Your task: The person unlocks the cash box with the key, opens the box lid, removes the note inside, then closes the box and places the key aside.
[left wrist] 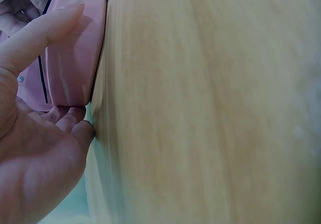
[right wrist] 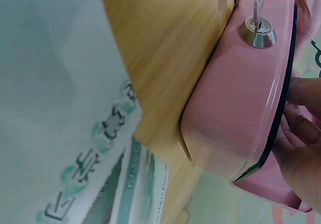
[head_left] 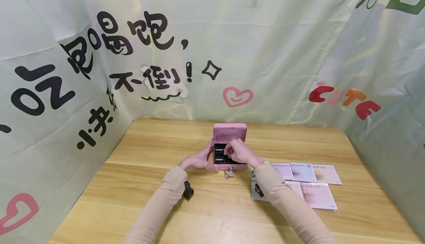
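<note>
A pink cash box (head_left: 221, 167) stands on the table with its lid (head_left: 229, 135) raised at the back. Inside sits a black tray (head_left: 219, 155) with rounded compartments. My left hand (head_left: 200, 159) holds the box's left side, thumb along the front and fingers round the side; the left wrist view shows the thumb over the pink wall. The right hand (head_left: 239, 152) reaches into the tray with bent fingers. Their tips are hidden behind the rim in the right wrist view, so I cannot tell what they hold. A key stands in the front lock (right wrist: 258, 32).
Another key (head_left: 227, 174) hangs before the box. On the right, stacks of banknote-like paper (head_left: 303, 172) lie in two rows, partly under my right forearm. A printed cloth (head_left: 282, 52) walls off the back and sides of the wooden table (head_left: 212, 214).
</note>
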`<move>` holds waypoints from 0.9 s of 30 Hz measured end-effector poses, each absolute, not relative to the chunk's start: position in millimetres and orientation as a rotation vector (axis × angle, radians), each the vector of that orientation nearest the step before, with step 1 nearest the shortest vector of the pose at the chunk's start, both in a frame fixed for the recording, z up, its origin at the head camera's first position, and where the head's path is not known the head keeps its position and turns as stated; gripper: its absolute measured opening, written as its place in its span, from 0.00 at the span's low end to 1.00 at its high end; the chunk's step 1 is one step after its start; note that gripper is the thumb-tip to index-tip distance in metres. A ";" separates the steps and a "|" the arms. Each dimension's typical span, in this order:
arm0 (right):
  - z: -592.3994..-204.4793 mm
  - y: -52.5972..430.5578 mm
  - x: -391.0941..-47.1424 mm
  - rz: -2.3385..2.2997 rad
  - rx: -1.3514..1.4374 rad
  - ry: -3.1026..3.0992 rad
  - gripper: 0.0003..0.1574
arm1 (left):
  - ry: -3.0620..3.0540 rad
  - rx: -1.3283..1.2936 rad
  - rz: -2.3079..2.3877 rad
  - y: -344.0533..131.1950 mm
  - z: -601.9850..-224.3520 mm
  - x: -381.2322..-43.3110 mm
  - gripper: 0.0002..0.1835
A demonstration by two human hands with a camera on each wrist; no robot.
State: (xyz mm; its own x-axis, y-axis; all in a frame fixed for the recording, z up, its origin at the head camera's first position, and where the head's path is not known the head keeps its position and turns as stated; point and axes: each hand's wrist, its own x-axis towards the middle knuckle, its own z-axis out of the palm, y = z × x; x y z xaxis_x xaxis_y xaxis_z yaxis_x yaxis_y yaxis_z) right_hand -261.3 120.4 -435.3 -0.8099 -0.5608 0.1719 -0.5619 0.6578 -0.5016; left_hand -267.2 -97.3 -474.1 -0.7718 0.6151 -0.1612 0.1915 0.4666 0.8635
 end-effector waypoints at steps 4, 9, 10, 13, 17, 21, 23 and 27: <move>-436.7 120.1 -262.0 0.870 0.966 -2.862 0.15 | 2.269 0.661 1.237 -97.5 -473.4 -266.4 0.70; -437.5 120.6 -262.2 0.864 0.973 -2.854 0.16 | 2.268 0.660 1.245 -97.4 -473.7 -267.0 0.70; -437.7 120.7 -262.2 0.864 0.973 -2.853 0.16 | 2.264 0.661 1.249 -97.4 -473.8 -267.2 0.70; -438.1 121.2 -262.0 0.857 0.967 -2.855 0.15 | 2.257 0.656 1.256 -97.6 -474.7 -268.2 0.70; -437.9 121.3 -261.7 0.856 0.960 -2.857 0.15 | 2.255 0.645 1.258 -98.1 -475.8 -269.0 0.71; -437.1 120.8 -261.0 0.862 0.942 -2.867 0.15 | 2.253 0.642 1.266 -98.3 -475.9 -269.0 0.71; -436.8 120.7 -260.5 0.867 0.932 -2.877 0.15 | 2.251 0.645 1.268 -98.3 -475.2 -268.5 0.71; -436.2 120.6 -259.5 0.892 0.905 -2.903 0.13 | 2.248 0.653 1.274 -98.1 -474.4 -267.7 0.71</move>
